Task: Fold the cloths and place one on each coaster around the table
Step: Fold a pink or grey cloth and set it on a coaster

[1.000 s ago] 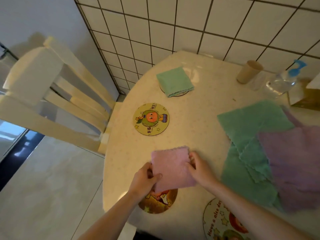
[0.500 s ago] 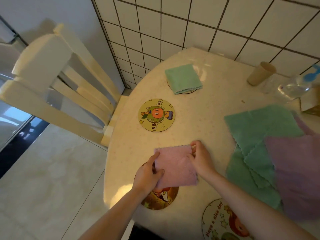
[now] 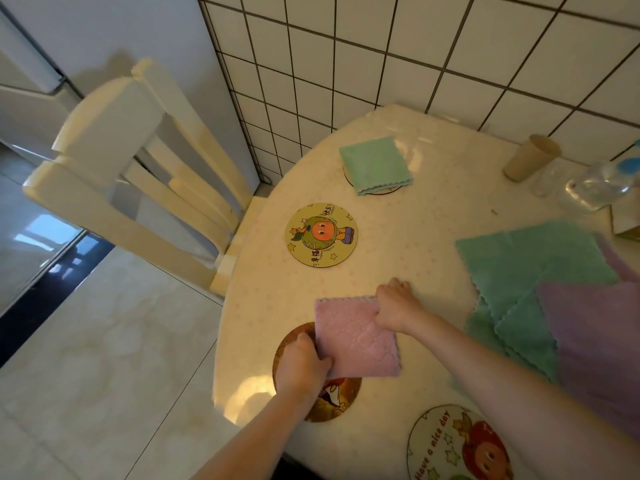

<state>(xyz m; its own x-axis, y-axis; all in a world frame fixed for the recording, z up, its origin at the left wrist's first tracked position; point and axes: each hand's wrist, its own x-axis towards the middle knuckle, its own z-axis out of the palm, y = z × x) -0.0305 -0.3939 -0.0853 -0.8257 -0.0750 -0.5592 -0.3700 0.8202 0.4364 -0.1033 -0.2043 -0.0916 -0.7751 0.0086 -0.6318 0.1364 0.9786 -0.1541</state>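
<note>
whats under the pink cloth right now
Under the pink cloth, held by the left hand and right hand, a brown coaster shows at its lower and left edges. The coaster's upper part is covered, so its full picture cannot be seen.

"Have a nice day" in yellow letters, curving along the left rim of the near coaster (image 3: 457, 445) at the bottom edge of the worktop (image 3: 433, 237). Chinese characters on the yellow coaster (image 3: 321, 234): "幸福" at its lower edge, more at the upper right rim, too small to read with any certainty. Nothing legible on the dark coaster (image 3: 332, 400) under the pink cloth (image 3: 356, 337), nor on the cup (image 3: 530, 157) or bottle (image 3: 599, 185).
</note>
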